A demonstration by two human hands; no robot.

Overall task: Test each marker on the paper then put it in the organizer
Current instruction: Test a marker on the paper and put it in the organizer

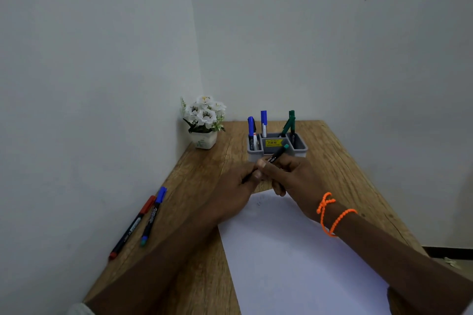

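Organizer point(302, 151): grey, compartmented, on the counter point(204, 263) near the far wall. Yellow price label on its middle part. Left compartment: 1 blue-capped marker point(251, 127), upright. Just right of that, toward the rear: a 2nd blue-capped marker point(264, 120), upright. Right compartment: 2 green markers point(291, 121), 1 upright, 1 leaning left.

Held marker point(277, 154): dark barrel, teal end cap, tilted up toward the organizer, directly in front of it and covering part of its front wall. Right hand point(294, 176): grip clamped round the barrel. Left hand point(235, 184): fingertips pinched on the marker's lower end; whether that end is capped cannot be told.

Paper point(294, 258): white sheet, nearer the person than the organizer; faint marks at its far corner.

Left of the organizer, at the counter's near left edge: red marker point(133, 226) and blue-capped marker with teal end point(153, 216), lying side by side.

Flower pot point(204, 139): white flowers, just left of the organizer.

Orange bracelet point(330, 215): on the right wrist.
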